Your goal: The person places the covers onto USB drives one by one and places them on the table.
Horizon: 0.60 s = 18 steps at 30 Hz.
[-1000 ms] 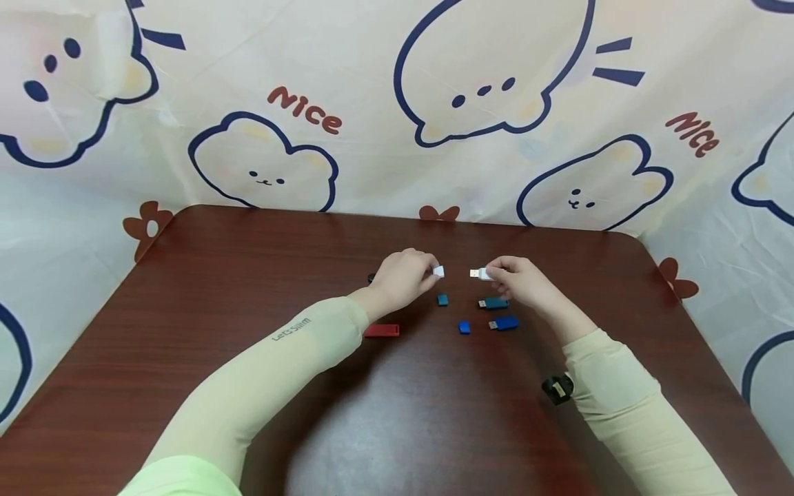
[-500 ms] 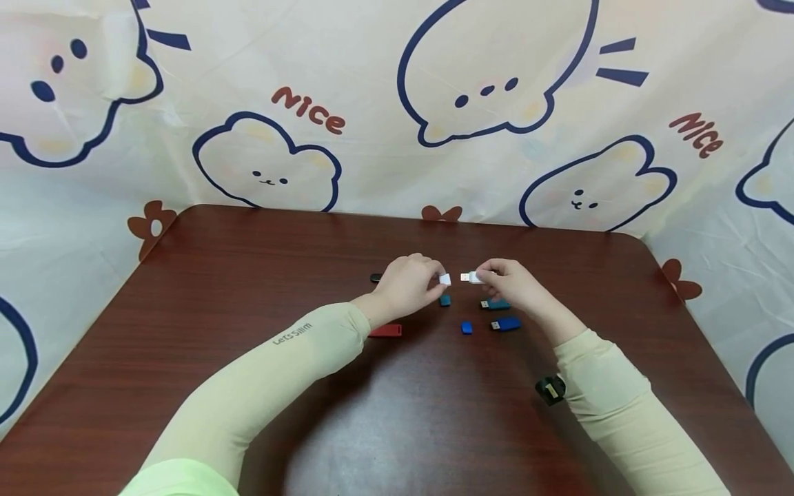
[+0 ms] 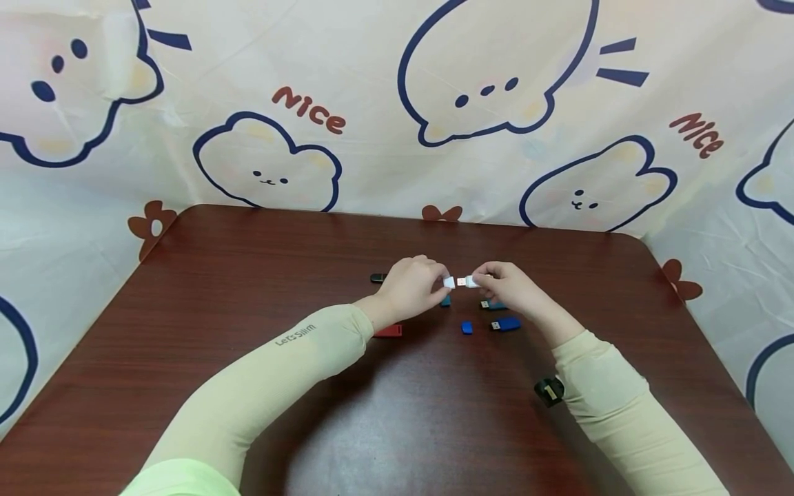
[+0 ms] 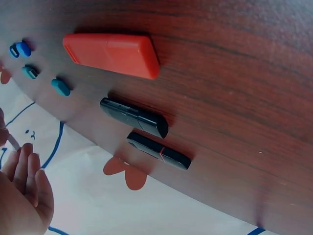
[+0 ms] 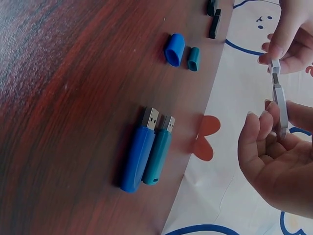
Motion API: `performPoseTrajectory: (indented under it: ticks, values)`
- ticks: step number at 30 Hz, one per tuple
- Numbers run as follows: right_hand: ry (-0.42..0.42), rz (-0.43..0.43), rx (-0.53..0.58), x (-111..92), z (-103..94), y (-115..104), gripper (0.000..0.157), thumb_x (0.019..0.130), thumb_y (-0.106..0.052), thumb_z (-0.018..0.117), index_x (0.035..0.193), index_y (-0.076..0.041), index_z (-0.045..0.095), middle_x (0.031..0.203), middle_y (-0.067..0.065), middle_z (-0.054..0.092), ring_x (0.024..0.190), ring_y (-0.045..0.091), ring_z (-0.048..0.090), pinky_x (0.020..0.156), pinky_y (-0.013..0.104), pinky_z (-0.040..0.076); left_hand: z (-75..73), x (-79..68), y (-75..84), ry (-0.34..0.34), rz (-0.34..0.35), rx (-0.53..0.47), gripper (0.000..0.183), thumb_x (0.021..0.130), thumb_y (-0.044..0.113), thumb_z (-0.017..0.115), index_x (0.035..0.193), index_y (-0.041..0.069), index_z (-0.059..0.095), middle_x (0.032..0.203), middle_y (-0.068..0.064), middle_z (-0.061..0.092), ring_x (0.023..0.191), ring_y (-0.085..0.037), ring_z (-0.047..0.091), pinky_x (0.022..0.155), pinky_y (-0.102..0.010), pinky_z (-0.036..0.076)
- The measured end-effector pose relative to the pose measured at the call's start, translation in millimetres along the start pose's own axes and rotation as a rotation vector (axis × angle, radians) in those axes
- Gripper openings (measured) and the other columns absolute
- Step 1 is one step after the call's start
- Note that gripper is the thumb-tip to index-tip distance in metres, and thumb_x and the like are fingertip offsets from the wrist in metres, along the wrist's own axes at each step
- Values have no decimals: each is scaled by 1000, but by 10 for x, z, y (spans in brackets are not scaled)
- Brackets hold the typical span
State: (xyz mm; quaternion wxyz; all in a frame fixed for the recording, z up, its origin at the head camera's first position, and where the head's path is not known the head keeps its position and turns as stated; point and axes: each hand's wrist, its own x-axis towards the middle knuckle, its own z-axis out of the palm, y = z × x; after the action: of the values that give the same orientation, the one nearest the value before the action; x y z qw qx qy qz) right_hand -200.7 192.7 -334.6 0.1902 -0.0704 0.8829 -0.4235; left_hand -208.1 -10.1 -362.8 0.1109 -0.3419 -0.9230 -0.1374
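Note:
My left hand (image 3: 412,286) pinches a small white cap (image 3: 449,282) between thumb and fingers. Facing it, my right hand (image 3: 511,288) pinches a white USB stick (image 5: 280,107), whose metal plug points left at the cap's mouth. In the right wrist view the plug's tip is right at that opening, in line with it. Both hands are raised over the table. Beneath them lie a teal USB stick (image 5: 159,156) and a blue USB stick (image 5: 138,159), both with bare plugs. A teal cap (image 5: 193,58) and a blue cap (image 5: 174,50) lie apart from them.
A red USB stick (image 4: 115,54) and two black USB sticks, one larger (image 4: 134,117) and one with a red line (image 4: 159,151), lie on the brown table (image 3: 397,427) by my left wrist. A printed cloth (image 3: 372,165) stands behind the table's far edge.
The white cap and the white USB stick have come closer together, the cap moving right and the stick left. Both hands have lowered slightly in the head view.

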Motion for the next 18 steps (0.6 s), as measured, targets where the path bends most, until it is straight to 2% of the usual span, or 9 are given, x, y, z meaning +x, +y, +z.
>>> performPoseTrajectory:
  ticks: [10,18]
  values:
    - [-1,14,-33,39,45,-12,31,99,-21,45,113,5,56,89,14,58,77,20,52,69,32,49,1,-2,7,13,23,15,19,88,29,64,97,13,68,84,5,69,70,-9,52,59,-19,42]
    - [-9,2,-27,52,48,-2,30,99,-20,45,111,4,56,87,15,57,78,25,52,70,35,50,-10,-22,18,0,26,-3,18,87,27,64,97,13,68,84,4,69,72,-10,54,60,-20,43]
